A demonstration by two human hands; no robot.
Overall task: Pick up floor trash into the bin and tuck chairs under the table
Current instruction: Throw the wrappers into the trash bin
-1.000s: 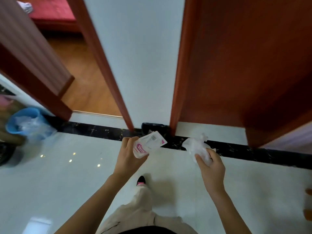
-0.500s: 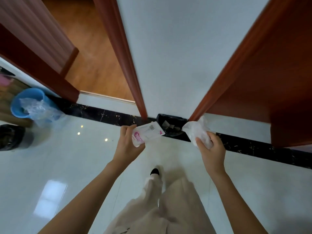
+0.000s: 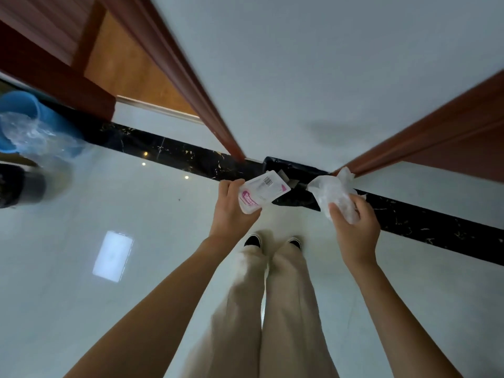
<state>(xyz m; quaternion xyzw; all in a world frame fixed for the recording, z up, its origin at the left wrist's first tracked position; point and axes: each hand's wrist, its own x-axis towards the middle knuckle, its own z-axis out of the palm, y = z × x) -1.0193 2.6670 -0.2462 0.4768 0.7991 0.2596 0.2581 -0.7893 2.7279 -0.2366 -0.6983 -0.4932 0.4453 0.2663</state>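
Observation:
My left hand grips a white and pink plastic packet with a barcode. My right hand is closed on a crumpled clear plastic bag. Both pieces of trash hang just above and in front of a small bin lined with a black bag, which stands against the white wall between two red-brown door frames. The packet and bag cover part of the bin's opening. Some scraps lie inside it.
A blue bucket with a clear plastic liner stands at the far left, with a black object below it. A black marble strip runs along the glossy white floor. My feet stand just short of the bin.
I have stepped closer to the bin and both feet now stand together. Both hands, still holding the trash, have come nearer the bin's opening.

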